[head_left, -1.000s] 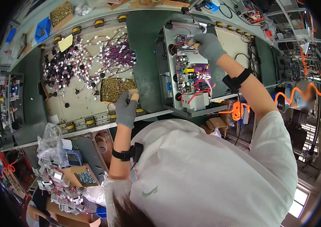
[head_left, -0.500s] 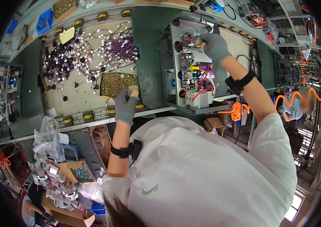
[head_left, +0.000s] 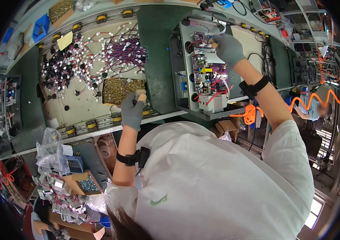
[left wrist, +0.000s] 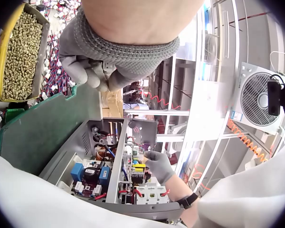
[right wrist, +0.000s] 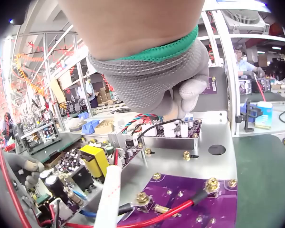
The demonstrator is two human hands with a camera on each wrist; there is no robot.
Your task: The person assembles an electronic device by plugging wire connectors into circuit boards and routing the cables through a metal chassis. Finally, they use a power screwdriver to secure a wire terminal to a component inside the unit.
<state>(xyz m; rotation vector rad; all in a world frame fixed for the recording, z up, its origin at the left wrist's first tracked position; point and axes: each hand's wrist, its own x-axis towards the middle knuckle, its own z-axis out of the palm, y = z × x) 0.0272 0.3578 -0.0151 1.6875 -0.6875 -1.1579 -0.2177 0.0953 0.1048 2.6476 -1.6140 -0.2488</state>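
Bright indoor light, fisheye-bent edges, black corners

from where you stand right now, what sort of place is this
Probably an electronics assembly workshop: an opened metal chassis with a purple circuit board inside, loose cables heaped nearby, and many small brass-coloured parts.

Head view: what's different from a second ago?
Little: the picture shifted slightly, and the background worker at right shows more clearly. No grip or release is visible. The left hand stays by the brass pieces, the right hand at the circuit board.
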